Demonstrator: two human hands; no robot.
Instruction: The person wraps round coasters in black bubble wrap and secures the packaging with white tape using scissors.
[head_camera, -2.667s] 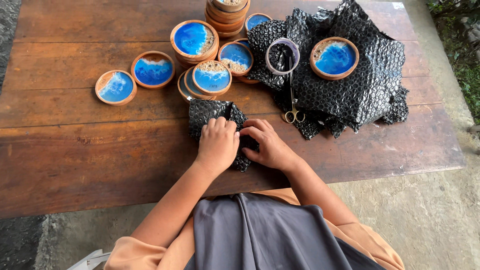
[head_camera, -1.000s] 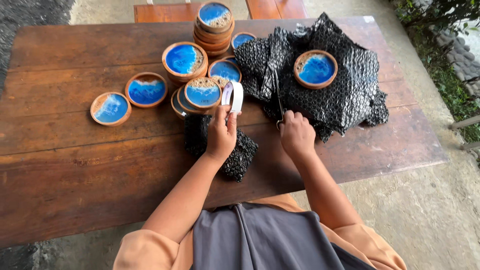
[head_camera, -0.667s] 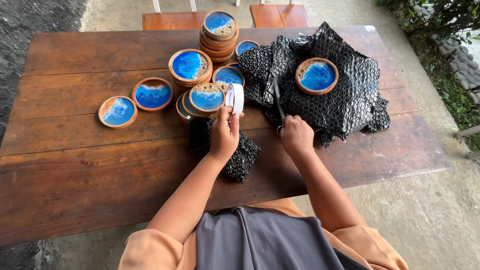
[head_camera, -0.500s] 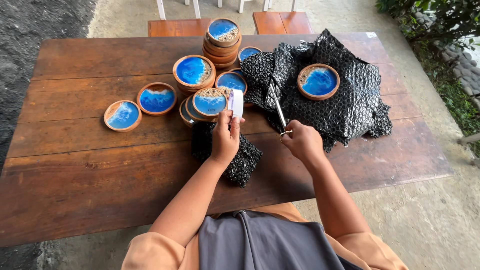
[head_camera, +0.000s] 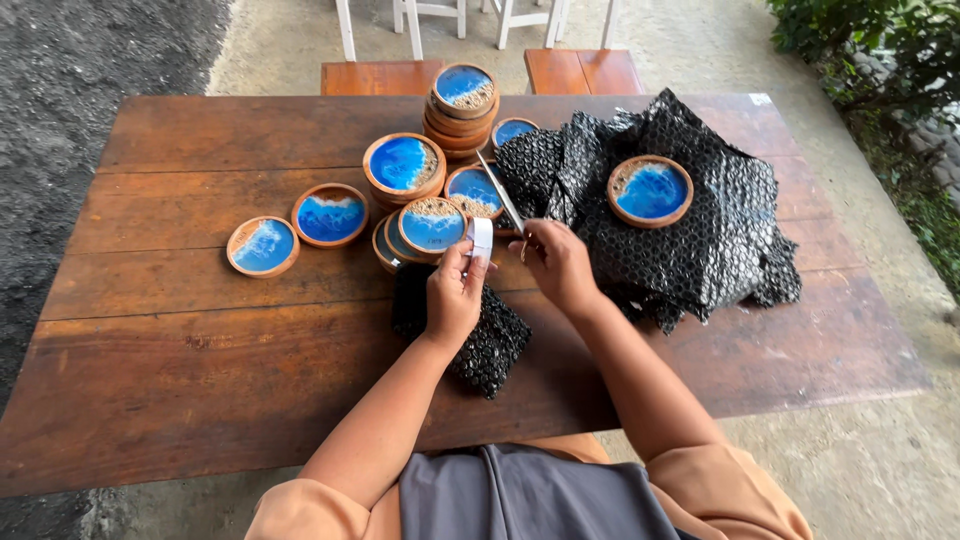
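Small white roll of tape (head_camera: 481, 237), narrow and upright, pinched between thumb and fingertips of the left hand (head_camera: 455, 295). Raised just above the near middle of the brown wooden table (head_camera: 180, 360), over the front of the coaster cluster. Fingers of that hand closed narrow round the roll, so only its upper part visible.

Thin metal scissors (head_camera: 503, 200) gripped in the right hand (head_camera: 560, 265), blades pointing up and away toward the far edge, tip near the stack of round wooden coasters with blue resin tops (head_camera: 462, 100). Handles buried in the curled fingers, hard to make out; cannot tell whether the blades stand apart. Blades just beside the tape, right of it.

Under the left wrist, a small bundle wrapped in black bubble wrap (head_camera: 480, 335), lying near the table's near edge, partly covered by the hand. Toward the right side, a large crumpled sheet of black bubble wrap (head_camera: 700, 240) with one blue coaster (head_camera: 650, 191) on top. More loose blue coasters (head_camera: 329, 213) spread toward the left side. Far side: wooden stool seats, legs cut off by the frame.
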